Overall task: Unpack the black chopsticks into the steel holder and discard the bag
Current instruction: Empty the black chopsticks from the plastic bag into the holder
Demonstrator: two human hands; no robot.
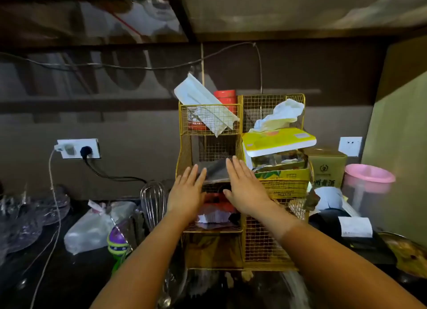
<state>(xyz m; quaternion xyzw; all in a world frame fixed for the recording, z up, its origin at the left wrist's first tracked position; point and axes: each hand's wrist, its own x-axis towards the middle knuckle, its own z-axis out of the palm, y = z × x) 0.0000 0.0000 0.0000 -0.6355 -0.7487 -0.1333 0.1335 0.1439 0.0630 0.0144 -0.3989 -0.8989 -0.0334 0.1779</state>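
Flanking dark bag (216,170): left hand (187,189), right hand (246,188) (flat)

- left hand (187,192): bare, nothing worn on it
- right hand (247,188): bare too
- left forearm (147,257): bare down to the frame edge
- right forearm (323,257): same
- fine finger detail too blurred to tell

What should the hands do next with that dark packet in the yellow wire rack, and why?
Probably close both hands on the dark shiny packet and draw it out of the gold wire rack: the left hand and right hand lie open beside it, fingers straight, gripping nothing yet.
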